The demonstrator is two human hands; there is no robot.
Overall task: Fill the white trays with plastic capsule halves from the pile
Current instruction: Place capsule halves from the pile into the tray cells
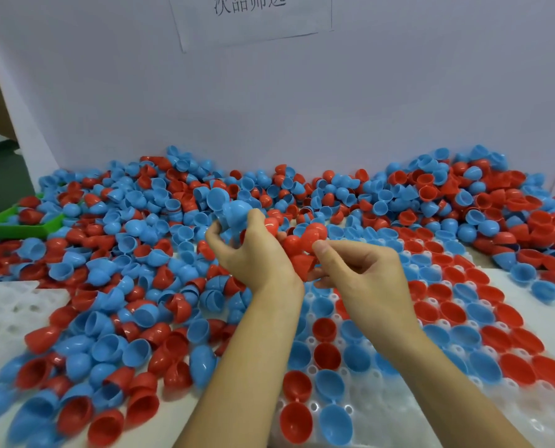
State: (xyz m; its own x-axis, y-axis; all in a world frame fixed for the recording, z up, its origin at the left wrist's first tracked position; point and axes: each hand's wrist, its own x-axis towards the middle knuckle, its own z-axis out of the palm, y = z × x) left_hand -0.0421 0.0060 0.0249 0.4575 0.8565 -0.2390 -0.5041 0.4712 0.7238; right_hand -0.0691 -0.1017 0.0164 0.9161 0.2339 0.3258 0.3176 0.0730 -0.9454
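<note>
Nearest, white tray (398, 412) partly filled with red and blue halves seated open side up. Above it, left hand (253, 253) curled round blue capsule halves (234, 211), right hand (363, 273) pinching red capsule halves (305, 244), close together. Beyond and left, loose pile (124, 253) across table, green bin (14, 226), white board (269, 108) behind.
</note>
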